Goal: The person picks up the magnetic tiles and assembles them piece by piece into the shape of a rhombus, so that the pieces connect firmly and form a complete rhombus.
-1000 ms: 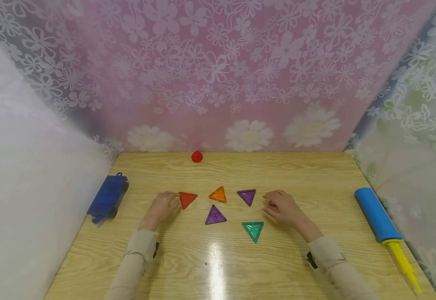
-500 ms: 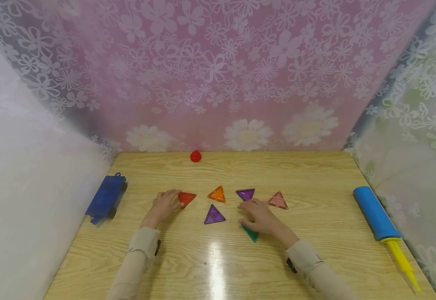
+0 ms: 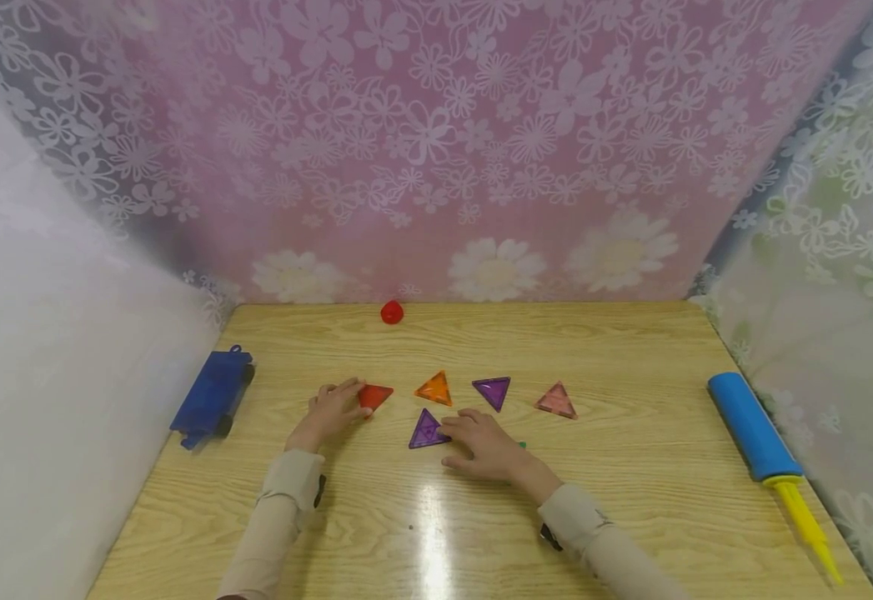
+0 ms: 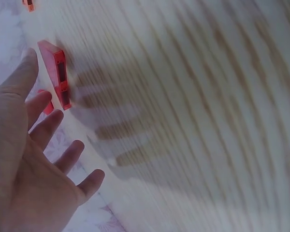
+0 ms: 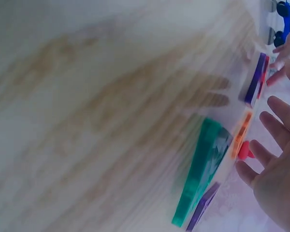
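My left hand (image 3: 331,411) is at the left edge of a red triangular magnetic tile (image 3: 376,398); in the left wrist view its fingers are spread and fairly straight, and the thumb reaches close to the tile. My right hand (image 3: 484,446) reaches over the table with loosely extended fingers, the fingertips at the right corner of a purple triangular tile (image 3: 424,431). Whether they touch it I cannot tell. Beneath that hand, a green triangular tile (image 5: 200,169) is mostly hidden from the head view. An orange tile (image 3: 436,388) and a second purple tile (image 3: 493,392) lie behind.
Right of the tile row is a pink triangular tile (image 3: 557,401). A blue toy car (image 3: 213,396) stands at the table's left edge, and a blue-and-yellow hand pump (image 3: 759,429) lies along the right. Near the back wall sits a small red object (image 3: 392,312).
The right hand has moved left, uncovering the pink tile, passing over the second purple tile and covering most of the green one. The left hand has shifted slightly right against the red tile.
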Demonstrator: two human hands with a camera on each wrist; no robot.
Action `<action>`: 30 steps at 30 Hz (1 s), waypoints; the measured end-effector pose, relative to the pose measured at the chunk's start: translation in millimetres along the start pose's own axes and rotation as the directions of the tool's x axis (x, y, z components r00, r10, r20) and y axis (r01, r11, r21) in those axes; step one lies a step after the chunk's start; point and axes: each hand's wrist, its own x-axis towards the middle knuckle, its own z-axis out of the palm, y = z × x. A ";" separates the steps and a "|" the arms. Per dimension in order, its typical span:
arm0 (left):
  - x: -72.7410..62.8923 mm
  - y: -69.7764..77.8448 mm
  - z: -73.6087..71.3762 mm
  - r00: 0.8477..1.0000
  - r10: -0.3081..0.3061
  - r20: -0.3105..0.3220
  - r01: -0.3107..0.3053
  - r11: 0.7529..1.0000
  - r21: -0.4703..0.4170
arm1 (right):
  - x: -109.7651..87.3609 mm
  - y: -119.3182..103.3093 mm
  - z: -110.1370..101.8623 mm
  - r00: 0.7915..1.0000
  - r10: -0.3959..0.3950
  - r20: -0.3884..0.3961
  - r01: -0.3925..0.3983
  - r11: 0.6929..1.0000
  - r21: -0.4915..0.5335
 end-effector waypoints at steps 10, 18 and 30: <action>-2.8 -1.8 4.5 1.000 0.014 0.009 -0.014 0.999 0.029 | -1.0 -7.4 4.8 0.998 0.022 0.055 -0.021 1.000 -0.021; -9.6 1.8 7.8 1.000 0.028 -0.003 -0.028 0.999 0.018 | -2.3 -6.8 4.6 0.998 0.021 0.062 -0.020 1.000 -0.010; -24.9 11.7 14.8 1.000 0.023 -0.020 -0.023 1.000 0.001 | -8.7 -4.8 5.8 0.998 0.001 0.058 0.001 0.999 -0.032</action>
